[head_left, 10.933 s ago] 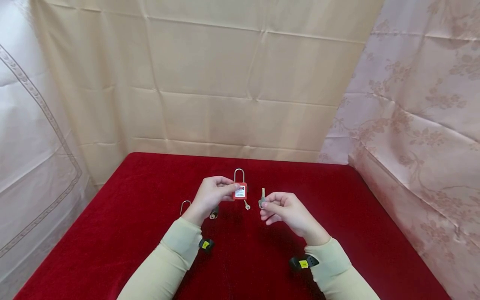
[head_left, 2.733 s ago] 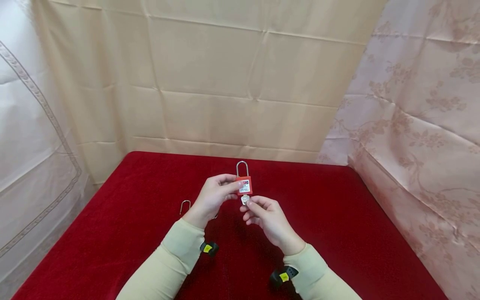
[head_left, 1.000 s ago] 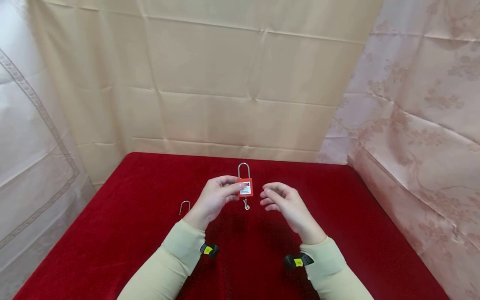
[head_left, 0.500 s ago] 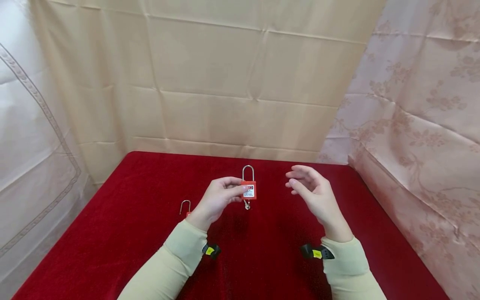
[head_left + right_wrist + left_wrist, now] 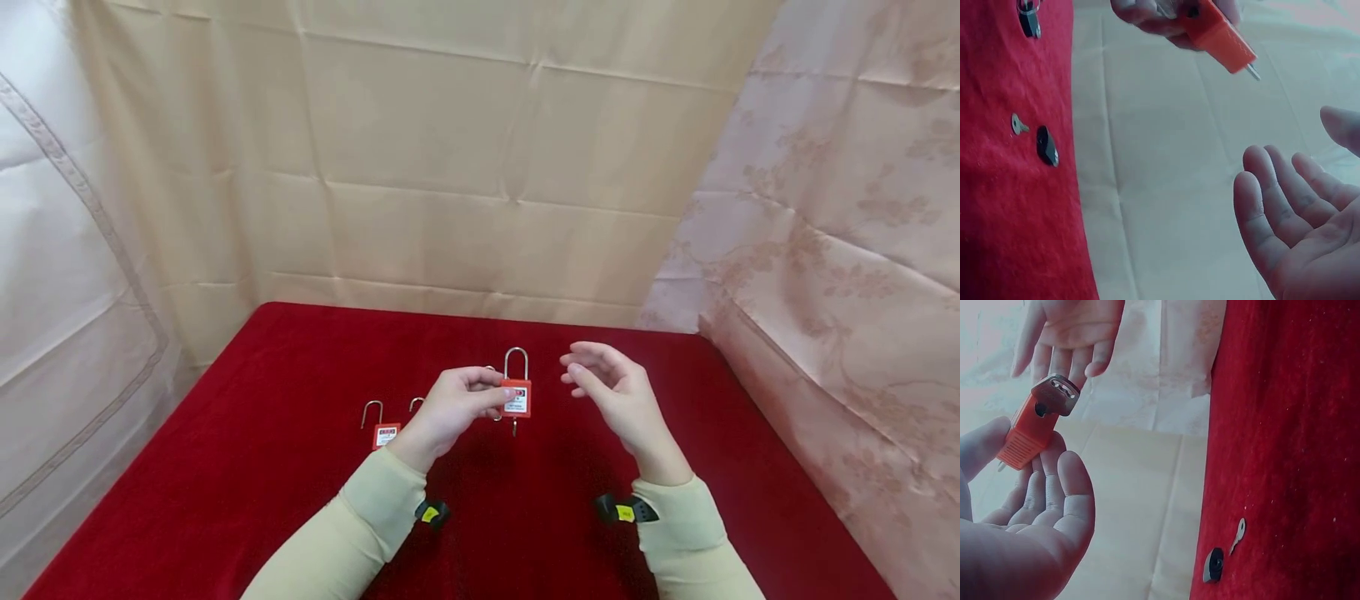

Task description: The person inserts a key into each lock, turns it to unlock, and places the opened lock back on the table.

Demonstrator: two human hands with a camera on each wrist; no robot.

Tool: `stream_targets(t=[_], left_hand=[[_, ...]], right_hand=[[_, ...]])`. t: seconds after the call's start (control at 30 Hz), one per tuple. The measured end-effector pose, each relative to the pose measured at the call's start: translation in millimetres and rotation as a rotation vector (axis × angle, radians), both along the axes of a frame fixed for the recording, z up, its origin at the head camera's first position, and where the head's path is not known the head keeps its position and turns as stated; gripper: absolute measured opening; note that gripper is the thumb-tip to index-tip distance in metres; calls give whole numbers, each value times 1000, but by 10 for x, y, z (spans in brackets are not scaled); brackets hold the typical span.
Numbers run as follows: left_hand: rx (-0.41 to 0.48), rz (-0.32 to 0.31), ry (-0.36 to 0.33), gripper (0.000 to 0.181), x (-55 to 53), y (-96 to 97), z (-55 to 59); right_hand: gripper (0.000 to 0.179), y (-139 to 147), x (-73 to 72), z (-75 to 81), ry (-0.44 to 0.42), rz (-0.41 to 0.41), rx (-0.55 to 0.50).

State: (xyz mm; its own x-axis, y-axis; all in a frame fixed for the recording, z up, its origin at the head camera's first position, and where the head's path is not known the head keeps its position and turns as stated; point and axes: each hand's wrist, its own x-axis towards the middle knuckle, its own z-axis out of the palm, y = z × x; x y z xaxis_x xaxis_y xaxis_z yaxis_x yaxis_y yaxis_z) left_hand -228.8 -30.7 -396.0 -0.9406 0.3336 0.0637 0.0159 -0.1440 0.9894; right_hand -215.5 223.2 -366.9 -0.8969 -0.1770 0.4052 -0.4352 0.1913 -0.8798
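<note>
In the head view my left hand pinches an upright red padlock by its body, between thumb and fingers, above the table. Its long steel shackle points up and looks closed. A key sticks out from the keyhole end of the padlock, facing the left wrist camera. To the right, my right hand is in the air with fingers loosely bent and spread, holding nothing. The right wrist view catches the red padlock body at the top, apart from the right fingers.
On the red cloth-covered table, a second red padlock lies left of my left wrist, its shackle raised. Another shackle shows beside it, partly hidden. A loose key lies near a small dark lock. Draped curtains stand behind.
Earlier my right hand held a key, then set it against the padlock's bottom; it has since let go and drawn away right. My left hand has shifted right and slightly nearer with the padlock.
</note>
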Motion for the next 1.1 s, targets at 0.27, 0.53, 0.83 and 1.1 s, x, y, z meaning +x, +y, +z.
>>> stream_targets(t=[0.27, 0.53, 0.83, 1.1], left_hand=[[-24, -20, 3, 28, 35, 83, -33], [-61, -48, 12, 27, 42, 128, -64], [-93, -64, -3, 28, 54, 159, -91], [-135, -74, -18, 28, 59, 150, -91]], right_hand=[[35, -121, -39, -110, -142, 23, -43], [35, -202, -81, -195, -190, 60, -91], [26, -230, -81, -212, -191, 35, -72], [22, -240, -86, -220, -174, 32, -59]])
